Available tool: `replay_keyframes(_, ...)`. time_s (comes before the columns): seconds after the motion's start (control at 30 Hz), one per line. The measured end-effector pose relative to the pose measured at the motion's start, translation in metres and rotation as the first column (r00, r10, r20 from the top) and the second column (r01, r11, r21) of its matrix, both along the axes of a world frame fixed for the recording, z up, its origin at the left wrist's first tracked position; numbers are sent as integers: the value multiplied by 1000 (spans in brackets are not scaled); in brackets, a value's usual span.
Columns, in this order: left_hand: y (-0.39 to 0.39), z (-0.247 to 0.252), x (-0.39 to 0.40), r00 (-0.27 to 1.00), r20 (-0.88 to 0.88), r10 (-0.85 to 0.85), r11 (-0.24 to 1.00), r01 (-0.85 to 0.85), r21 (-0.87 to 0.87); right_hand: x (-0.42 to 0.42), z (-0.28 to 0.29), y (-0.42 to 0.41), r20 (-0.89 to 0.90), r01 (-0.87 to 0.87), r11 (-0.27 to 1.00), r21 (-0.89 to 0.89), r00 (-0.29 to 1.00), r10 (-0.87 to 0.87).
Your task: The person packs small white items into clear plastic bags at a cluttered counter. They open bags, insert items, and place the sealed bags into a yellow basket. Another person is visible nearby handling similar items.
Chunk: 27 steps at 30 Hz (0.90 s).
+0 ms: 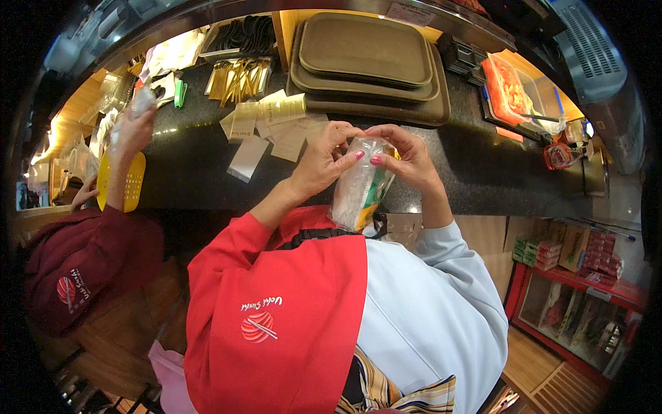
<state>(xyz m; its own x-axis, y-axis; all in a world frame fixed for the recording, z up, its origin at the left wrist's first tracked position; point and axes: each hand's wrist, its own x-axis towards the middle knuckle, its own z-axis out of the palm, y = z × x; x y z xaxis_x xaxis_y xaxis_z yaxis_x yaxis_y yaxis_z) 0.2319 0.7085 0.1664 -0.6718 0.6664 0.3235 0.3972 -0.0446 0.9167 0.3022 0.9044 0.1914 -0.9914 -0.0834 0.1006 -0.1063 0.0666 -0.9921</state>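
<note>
A clear plastic bag (357, 191) with white contents and a green and yellow printed side stands upright between my hands, close to my body at the counter's front edge. My left hand (331, 152) pinches its gathered top from the left. From the other side, my right hand (406, 155) grips the same top, its thumb pressed on the plastic. The fingertips of both hands nearly meet there. What exactly fills the bag cannot be made out. Just beyond my left hand, several pale paper sleeves (289, 135) lie loosely overlapped on the dark counter (191, 171).
Stacked brown trays (367, 49) stand at the back. Left of them are gold cutlery (238, 80) and black utensils (248, 33). A plastic tub of orange food (509, 93) sits right. At far left, a co-worker's hand (134, 124) is raised near a yellow perforated basket (135, 181).
</note>
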Motion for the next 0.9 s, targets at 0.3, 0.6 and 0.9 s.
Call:
replay_keyframes(0.3, -6, 10, -20, 985, -168, -29, 1000, 29, -1, -11, 0, -1, -324, 67, 963, 262, 946, 23)
replay_keyframes(0.6, -5, 7, -35, 977, -159, -143, 986, 154, 59, -23, 19, 1, 92, -79, 993, 88, 993, 71)
replay_keyframes(0.9, -3, 29, -25, 945, -325, 33, 998, -48, -38, -32, 11, -3, -11, -52, 978, 204, 998, 55)
